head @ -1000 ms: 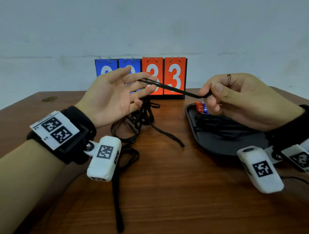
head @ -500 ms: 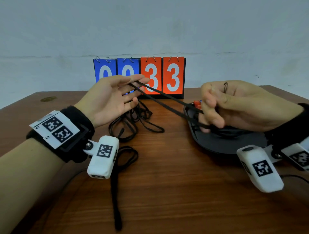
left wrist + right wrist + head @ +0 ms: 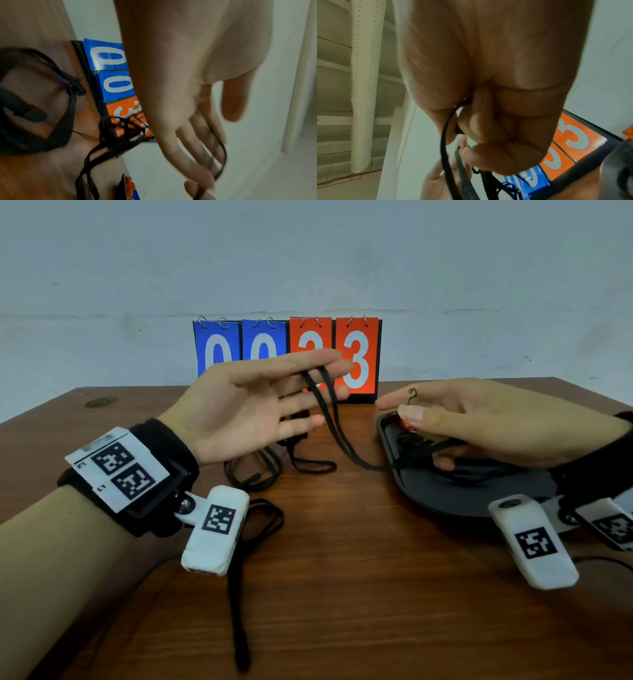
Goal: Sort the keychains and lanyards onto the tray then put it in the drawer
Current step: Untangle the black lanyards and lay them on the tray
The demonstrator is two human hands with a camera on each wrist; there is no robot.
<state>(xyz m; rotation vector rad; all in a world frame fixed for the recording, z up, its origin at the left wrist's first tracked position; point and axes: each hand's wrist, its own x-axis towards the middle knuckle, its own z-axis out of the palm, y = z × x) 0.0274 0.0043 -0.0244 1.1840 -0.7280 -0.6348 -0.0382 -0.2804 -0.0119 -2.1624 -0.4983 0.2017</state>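
Note:
A black lanyard (image 3: pixel 329 419) hangs as a loop over the straight fingers of my left hand (image 3: pixel 329 364), which is raised palm-up in front of the score cards. The strap drops slack onto the rim of the black oval tray (image 3: pixel 445 501) and runs under my right hand (image 3: pixel 411 412). That hand hovers low over the tray, and its lower fingers curl round the lanyard (image 3: pixel 444 142). The left wrist view shows the strap (image 3: pixel 221 169) across the fingertips of the open left hand (image 3: pixel 197 155). Black cords and a red keychain (image 3: pixel 406 424) lie in the tray.
More black lanyards lie tangled on the wooden table (image 3: pixel 342 611) below my left hand (image 3: pixel 260 470), and one long strap (image 3: pixel 239 594) stretches toward me. Flip score cards (image 3: pixel 287 354) reading 0033 stand at the back against the wall.
My right hand has dropped onto the tray with its end of the lanyard, so the taut strap now hangs slack. My left hand has shifted right and slightly up.

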